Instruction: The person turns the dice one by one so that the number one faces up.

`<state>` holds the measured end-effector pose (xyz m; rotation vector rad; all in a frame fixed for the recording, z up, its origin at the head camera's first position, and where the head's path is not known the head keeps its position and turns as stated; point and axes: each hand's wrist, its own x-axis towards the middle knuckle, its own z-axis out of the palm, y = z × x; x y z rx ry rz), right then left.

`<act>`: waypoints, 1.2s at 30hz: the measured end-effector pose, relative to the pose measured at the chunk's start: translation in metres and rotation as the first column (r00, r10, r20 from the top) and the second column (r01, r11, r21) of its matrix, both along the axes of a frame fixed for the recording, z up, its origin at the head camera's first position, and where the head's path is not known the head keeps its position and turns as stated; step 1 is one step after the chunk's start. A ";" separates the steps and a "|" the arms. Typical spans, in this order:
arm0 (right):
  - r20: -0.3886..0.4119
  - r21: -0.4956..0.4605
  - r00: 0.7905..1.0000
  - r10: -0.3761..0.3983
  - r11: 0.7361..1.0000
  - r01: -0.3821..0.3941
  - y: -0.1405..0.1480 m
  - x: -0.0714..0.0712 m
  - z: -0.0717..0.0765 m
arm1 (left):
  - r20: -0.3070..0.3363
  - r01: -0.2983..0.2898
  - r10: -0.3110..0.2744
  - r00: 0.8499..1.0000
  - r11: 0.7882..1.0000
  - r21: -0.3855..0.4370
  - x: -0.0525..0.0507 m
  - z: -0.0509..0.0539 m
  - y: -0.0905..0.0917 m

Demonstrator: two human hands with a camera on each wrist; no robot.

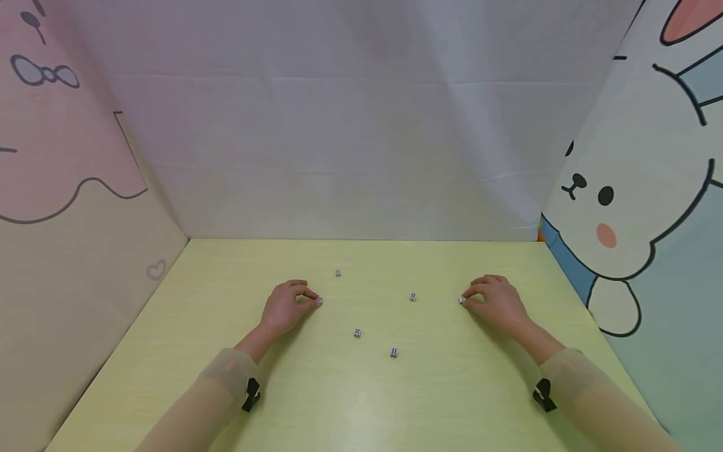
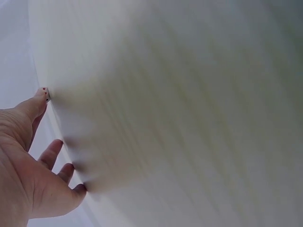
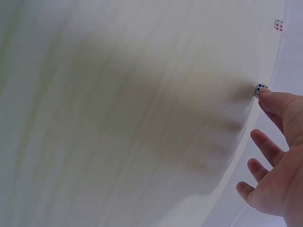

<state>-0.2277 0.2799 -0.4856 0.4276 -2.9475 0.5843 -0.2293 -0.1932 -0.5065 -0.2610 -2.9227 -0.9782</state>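
Between thumb and forefinger my left hand [image 1: 287, 307] pinches a small white die [image 1: 319, 301] at the tabletop. In the left wrist view that die [image 2: 47, 94] peeks out past the thumb tip, and the other fingers spread down to the table. My right hand [image 1: 498, 304] likewise pinches a die [image 1: 462, 300] on the right side; the right wrist view shows dark pips on this die [image 3: 260, 90]. Loose dice lie between the hands: one at the back [image 1: 337, 273], one right of centre [image 1: 413, 297], and two nearer the front, a die [image 1: 358, 333] and another die [image 1: 393, 353].
The pale wooden table [image 1: 361, 402] ends at a whitish cloth backdrop [image 1: 361, 138]. A pink and cream panel [image 1: 68, 282] borders it on the left, a rabbit-printed panel [image 1: 666, 207] on the right. Each sleeve cuff carries a black clip, one on the left [image 1: 251, 394].
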 end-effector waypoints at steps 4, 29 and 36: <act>0.002 -0.018 1.000 0.002 1.000 -0.002 -0.001 0.000 -0.001 | 0.001 0.003 -0.003 1.000 1.000 -0.007 0.000 0.001 0.000; 0.151 -0.416 0.988 -0.013 0.906 0.075 -0.021 0.002 -0.004 | 0.024 -0.010 0.011 1.000 1.000 -0.021 0.000 0.003 0.001; 0.136 -0.359 0.990 -0.036 0.930 0.083 -0.028 0.003 -0.009 | 0.019 -0.002 0.003 1.000 1.000 -0.015 0.002 0.004 0.002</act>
